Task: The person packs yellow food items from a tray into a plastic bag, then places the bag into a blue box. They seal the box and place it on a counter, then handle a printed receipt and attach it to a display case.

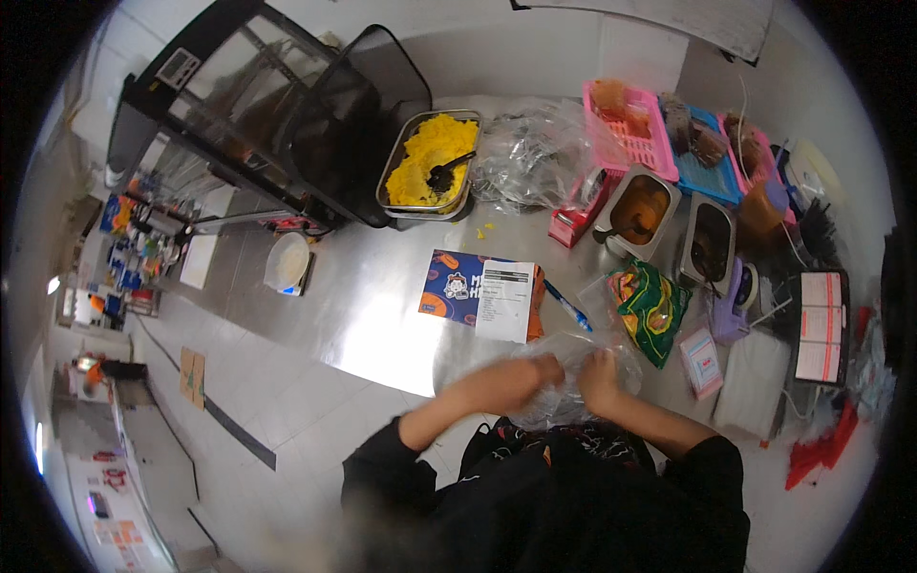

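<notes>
Both hands are at the counter's front edge, close to my body. A thin clear plastic bag (548,408) is bunched between them. My left hand (519,379), slightly blurred, has its fingers curled around one side of the bag. On the other side, my right hand (600,378) pinches the plastic. Just beyond the bag lies a blue and orange printed box (448,286), with a white printed paper slip (505,304) on top. A blue pen (569,306) rests beside the box. To its right is a green patterned packet (648,311).
At the back, a steel pan (469,199) holds yellow food and a black spoon, beside crumpled plastic bags (526,157). Two steel containers (673,197) (727,222) hold sauces. A pink basket (663,157), a tape dispenser (731,308), a tablet (820,326) and a scale with a bowl (288,261) flank the work area.
</notes>
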Tool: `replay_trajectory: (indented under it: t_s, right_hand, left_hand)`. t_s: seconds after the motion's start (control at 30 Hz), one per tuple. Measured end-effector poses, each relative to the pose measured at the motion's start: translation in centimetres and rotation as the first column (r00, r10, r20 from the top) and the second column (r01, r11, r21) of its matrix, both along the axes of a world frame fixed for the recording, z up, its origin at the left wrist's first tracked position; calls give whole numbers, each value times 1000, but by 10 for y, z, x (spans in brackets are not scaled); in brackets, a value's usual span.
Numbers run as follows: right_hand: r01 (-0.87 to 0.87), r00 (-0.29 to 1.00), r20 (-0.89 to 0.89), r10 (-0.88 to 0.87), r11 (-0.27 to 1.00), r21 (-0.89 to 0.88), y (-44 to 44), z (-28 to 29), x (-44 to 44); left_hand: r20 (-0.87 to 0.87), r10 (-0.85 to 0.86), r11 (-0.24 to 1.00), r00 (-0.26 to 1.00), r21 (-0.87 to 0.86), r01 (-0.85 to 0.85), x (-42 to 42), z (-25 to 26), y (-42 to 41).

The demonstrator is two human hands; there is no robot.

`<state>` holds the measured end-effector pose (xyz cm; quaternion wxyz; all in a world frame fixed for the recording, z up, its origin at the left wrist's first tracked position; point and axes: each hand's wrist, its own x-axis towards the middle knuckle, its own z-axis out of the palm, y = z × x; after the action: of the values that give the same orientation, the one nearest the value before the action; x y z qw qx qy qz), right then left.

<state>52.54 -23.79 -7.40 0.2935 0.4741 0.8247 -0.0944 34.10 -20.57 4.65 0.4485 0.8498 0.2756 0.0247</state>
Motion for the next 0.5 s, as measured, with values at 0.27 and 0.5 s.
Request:
replay_trajectory:
  t_s: [0.27, 0.5]
  right_hand:
    - [124, 938, -342, -58, 977, 175, -5, -12, -25]
    - [168, 868, -494, 50, 906, 388, -24, 4, -18]
  left_hand:
    - [-427, 95, 789, 899, 583, 194, -61, -42, 110]
    - [-359, 549, 745, 755, 620, -247, -152, -53, 156]
